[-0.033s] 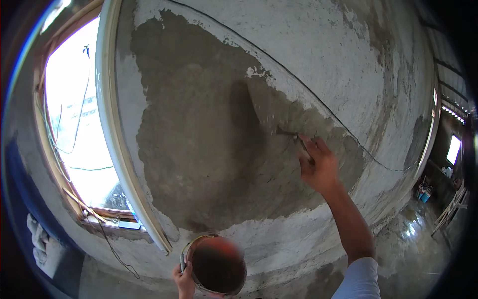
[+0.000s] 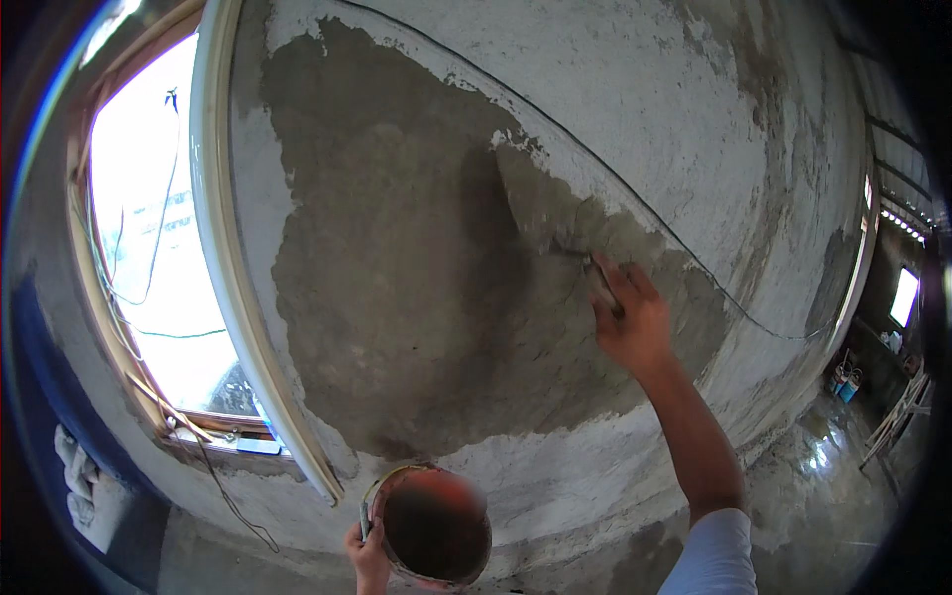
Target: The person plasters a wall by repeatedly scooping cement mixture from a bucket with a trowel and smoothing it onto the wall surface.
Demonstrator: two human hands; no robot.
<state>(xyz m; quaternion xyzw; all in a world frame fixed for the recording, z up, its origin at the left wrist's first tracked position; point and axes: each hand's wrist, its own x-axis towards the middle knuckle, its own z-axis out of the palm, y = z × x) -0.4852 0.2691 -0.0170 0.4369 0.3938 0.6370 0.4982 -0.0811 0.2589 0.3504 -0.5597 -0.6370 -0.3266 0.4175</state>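
Observation:
My right hand (image 2: 635, 322) is closed around the handle of a small trowel (image 2: 569, 250), whose blade is against a dark grey patch of plaster (image 2: 382, 238) on the wall (image 2: 654, 109); the blade looks slightly blurred. Low in the view, my left hand (image 2: 370, 560) grips the handle of a round reddish bucket (image 2: 431, 526) at its left side. The bucket's inside looks dark and is blurred, so its contents are unclear. A shadow falls on the plaster left of the trowel.
At the left is a bright window (image 2: 149, 228) with loose cables and a pale vertical pipe (image 2: 223, 248) beside it. A thin cable (image 2: 555, 129) runs diagonally across the wall. Sacks (image 2: 77, 476) lie at lower left. Containers (image 2: 845, 385) and long sticks (image 2: 892, 421) stand on the wet floor (image 2: 813, 496) at right.
My right hand and the trowel have moved slightly upward on the plaster. My left hand and the bucket are nearly where they were.

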